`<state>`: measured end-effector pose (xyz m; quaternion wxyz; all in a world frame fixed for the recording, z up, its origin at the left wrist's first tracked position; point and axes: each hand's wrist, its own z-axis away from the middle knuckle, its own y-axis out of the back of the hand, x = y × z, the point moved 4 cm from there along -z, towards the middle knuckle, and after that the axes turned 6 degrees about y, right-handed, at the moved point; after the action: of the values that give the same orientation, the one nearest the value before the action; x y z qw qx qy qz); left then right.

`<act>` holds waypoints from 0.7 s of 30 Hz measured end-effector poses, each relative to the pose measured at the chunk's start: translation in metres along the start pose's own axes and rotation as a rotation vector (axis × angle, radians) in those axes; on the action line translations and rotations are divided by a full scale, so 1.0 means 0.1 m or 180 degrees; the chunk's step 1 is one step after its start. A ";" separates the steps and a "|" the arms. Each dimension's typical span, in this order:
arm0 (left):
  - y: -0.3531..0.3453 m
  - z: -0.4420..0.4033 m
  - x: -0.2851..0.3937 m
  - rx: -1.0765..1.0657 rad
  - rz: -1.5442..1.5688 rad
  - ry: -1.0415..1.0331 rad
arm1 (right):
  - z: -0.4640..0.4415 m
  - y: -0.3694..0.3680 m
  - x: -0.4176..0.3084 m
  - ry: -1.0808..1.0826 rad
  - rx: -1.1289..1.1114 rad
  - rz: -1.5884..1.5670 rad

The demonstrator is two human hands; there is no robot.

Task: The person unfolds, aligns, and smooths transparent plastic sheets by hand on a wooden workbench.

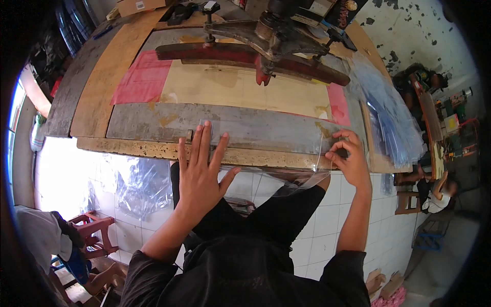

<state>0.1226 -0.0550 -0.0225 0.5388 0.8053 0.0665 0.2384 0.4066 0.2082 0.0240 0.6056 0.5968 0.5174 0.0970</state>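
My left hand (200,166) lies with its fingers spread on clear plastic film at the front edge of the grey metal bed (148,120). At the right end of that edge, my right hand (348,155) pinches the clear plastic sheet (307,180) between thumb and forefinger, and part of the sheet hangs over the edge. Beyond my hands, a cream strip (245,92) with pink ends lies on the bed. Above it stands the press's dark red bar (225,52).
A pile of clear plastic sleeves (388,117) lies on the table's right side. Plastic bags (140,187) are on the floor at left. One person sits at lower left by a red stool (97,233), another at far right. A cardboard box (140,6) stands at the back.
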 end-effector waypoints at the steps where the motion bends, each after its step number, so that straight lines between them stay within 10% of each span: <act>1: 0.00 0.00 0.00 0.0000 -0.0003 -0.0001 | -0.04 0.02 -0.01 0.0050 -0.0193 0.0191; 21: 0.02 -0.03 -0.01 -0.0163 -0.0025 0.0099 | -0.07 -0.04 -0.11 -0.0103 0.0041 0.0466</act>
<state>0.1198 -0.0541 -0.0199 0.5590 0.7872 0.0720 0.2504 0.3948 0.2036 0.0282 0.6013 0.6384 0.4631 0.1281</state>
